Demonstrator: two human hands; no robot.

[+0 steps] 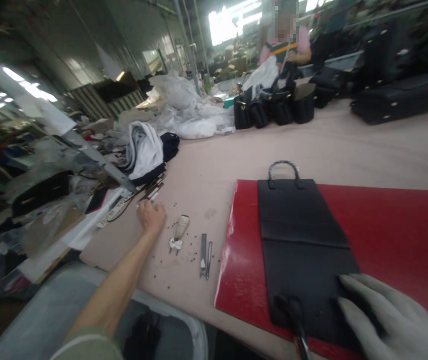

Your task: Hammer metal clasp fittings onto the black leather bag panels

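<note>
A black leather bag piece [304, 235] lies flat on a red board [394, 225], one handle [283, 170] standing at its far end and another handle [292, 312] at the near end. Over its right edge rests my right hand [390, 315] in a pale glove, fingers stretched out and apart. My bare left hand [151, 216] is at the table's left side, beside several thin metal tools [153, 190]. Its fingers are curled, and what they pinch is hidden. Between the hands lie a white-headed tool [179, 232], a flat metal punch [203, 255] and a thin metal rod [209, 260].
Small dark bits dot the pale tabletop [206, 170]. Black bags [281, 107] stand at the back, a person [285, 45] behind them. Folded cloth [146, 150] and plastic wrapping [194, 110] are at left. A grey bin [176, 330] sits below the near edge.
</note>
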